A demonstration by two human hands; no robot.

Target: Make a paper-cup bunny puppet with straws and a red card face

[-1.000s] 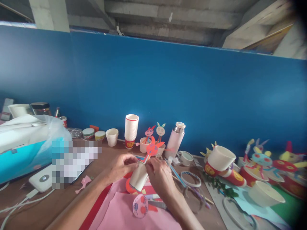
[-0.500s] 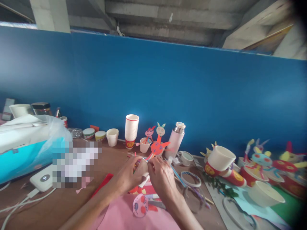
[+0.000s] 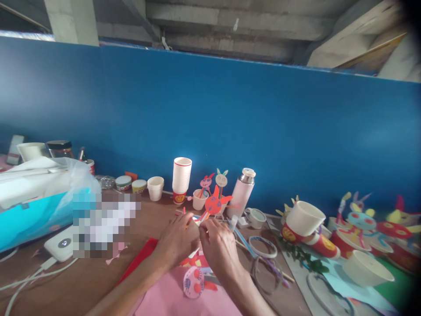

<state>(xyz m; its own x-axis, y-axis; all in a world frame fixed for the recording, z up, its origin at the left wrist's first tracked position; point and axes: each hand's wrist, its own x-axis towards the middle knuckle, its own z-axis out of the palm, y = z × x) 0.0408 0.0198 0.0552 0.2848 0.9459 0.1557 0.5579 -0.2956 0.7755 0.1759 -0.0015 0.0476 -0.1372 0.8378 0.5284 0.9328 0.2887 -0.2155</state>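
At the frame's lower centre, a mostly hidden white cup [image 3: 194,253] is grasped by the left hand [image 3: 181,237] and right hand [image 3: 221,243]. An orange paper head [image 3: 213,205] is seen just above.

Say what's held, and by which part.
Left hand seems to grip a white cup, mostly hidden, by its upper part, below the orange figure. Right hand is close beside; its exact hold is hidden.
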